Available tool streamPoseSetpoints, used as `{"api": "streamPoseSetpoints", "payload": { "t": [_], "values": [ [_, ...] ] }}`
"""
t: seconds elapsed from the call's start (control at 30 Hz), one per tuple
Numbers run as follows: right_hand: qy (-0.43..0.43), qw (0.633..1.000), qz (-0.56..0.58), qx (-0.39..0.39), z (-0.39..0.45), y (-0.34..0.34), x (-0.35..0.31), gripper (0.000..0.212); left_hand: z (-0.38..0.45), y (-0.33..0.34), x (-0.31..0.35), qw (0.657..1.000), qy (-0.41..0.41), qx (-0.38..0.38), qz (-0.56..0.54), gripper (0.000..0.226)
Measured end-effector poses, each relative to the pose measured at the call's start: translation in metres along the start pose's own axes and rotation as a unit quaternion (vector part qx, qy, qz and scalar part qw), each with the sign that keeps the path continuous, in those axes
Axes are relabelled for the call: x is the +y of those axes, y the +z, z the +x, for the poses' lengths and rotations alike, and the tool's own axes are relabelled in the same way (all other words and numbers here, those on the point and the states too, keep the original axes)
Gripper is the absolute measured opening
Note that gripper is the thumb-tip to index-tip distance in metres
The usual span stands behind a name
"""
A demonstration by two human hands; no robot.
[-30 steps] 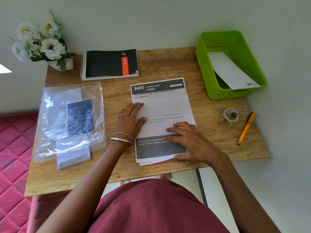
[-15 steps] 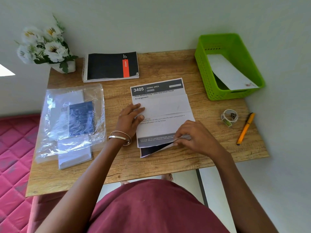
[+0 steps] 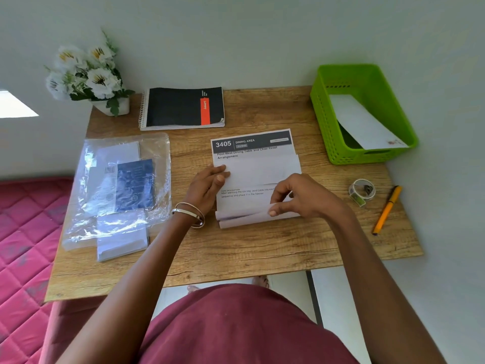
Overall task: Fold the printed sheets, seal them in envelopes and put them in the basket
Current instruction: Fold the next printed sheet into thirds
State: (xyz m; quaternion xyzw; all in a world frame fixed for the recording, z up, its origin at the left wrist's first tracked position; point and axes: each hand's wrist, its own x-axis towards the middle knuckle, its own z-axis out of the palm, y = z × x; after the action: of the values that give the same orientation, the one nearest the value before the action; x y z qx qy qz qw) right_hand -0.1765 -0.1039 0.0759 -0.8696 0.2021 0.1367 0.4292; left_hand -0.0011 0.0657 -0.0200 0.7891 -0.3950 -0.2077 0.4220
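Sheets (image 3: 256, 177) lie mid-frame on the table (image 3: 236, 248). Bag (image 3: 118, 187) at left, notebook (image 3: 183, 107) above, flowers (image 3: 86, 74) upper left. Basket (image 3: 325, 122) upper right holds an envelope (image 3: 364, 122); tape (image 3: 362, 191) and pen (image 3: 387, 210) lie below it.

I see a bright, even picture with soft daylight. A very bright white patch (image 3: 15, 103) blows out at the left edge. The plastic bag (image 3: 118, 190) by the tabletop's left edge shines with white glare. Shadows under the hands are faint and soft. The wide lens bends the tabletop (image 3: 236, 248), so its edges splay outward. Small print looks a little fuzzy.
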Motion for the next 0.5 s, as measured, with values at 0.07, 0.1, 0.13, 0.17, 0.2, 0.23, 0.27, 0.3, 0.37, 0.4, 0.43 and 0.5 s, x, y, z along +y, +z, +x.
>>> {"api": "streamPoseSetpoints", "payload": {
  "t": [0.07, 0.1, 0.13, 0.17, 0.2, 0.23, 0.27, 0.3, 0.37, 0.4, 0.43, 0.5],
  "values": [
    [0.008, 1.000, -0.004, -0.002, 0.002, 0.001, -0.003, 0.016, 0.000, -0.001, 0.000, 1.000, 0.004, -0.002, 0.008, 0.092],
    [0.015, 1.000, 0.000, -0.003, 0.003, 0.002, -0.002, 0.018, 0.000, -0.001, -0.001, 1.000, 0.004, -0.002, 0.009, 0.092],
    [0.021, 1.000, 0.010, -0.004, 0.004, 0.003, 0.000, 0.020, 0.000, 0.000, -0.001, 1.000, 0.003, -0.001, 0.009, 0.091],
    [0.025, 0.999, 0.026, -0.005, 0.004, 0.003, 0.002, 0.024, 0.000, 0.000, -0.001, 1.000, 0.002, -0.001, 0.007, 0.090],
    [0.028, 0.998, 0.049, -0.005, 0.004, 0.004, 0.004, 0.030, 0.000, 0.000, -0.002, 1.000, 0.000, -0.001, 0.005, 0.090],
    [0.030, 0.997, 0.073, -0.001, 0.004, 0.005, 0.006, 0.036, 0.000, 0.000, -0.002, 1.000, -0.002, -0.002, 0.003, 0.089],
    [0.031, 0.995, 0.096, 0.004, 0.004, 0.005, 0.007, 0.038, 0.001, 0.001, -0.002, 1.000, -0.003, -0.003, 0.002, 0.089],
    [0.036, 0.993, 0.113, 0.010, 0.004, 0.005, 0.008, 0.038, 0.001, 0.000, -0.003, 1.000, -0.005, -0.005, 0.001, 0.090],
    [0.052, 0.989, 0.135, 0.018, 0.004, 0.004, 0.008, 0.034, 0.001, 0.000, -0.003, 1.000, -0.007, -0.006, 0.001, 0.091],
    [0.056, 0.989, 0.138, 0.021, 0.004, 0.004, 0.009, 0.034, 0.001, 0.000, -0.002, 1.000, -0.009, -0.006, 0.000, 0.092],
    [0.059, 0.989, 0.135, 0.025, 0.005, 0.004, 0.009, 0.034, 0.001, 0.000, -0.002, 1.000, -0.011, -0.007, -0.002, 0.093],
    [0.060, 0.991, 0.105, 0.051, 0.010, 0.005, 0.008, 0.031, 0.000, 0.000, 0.000, 1.000, -0.014, -0.011, -0.013, 0.095]
  ]
}}
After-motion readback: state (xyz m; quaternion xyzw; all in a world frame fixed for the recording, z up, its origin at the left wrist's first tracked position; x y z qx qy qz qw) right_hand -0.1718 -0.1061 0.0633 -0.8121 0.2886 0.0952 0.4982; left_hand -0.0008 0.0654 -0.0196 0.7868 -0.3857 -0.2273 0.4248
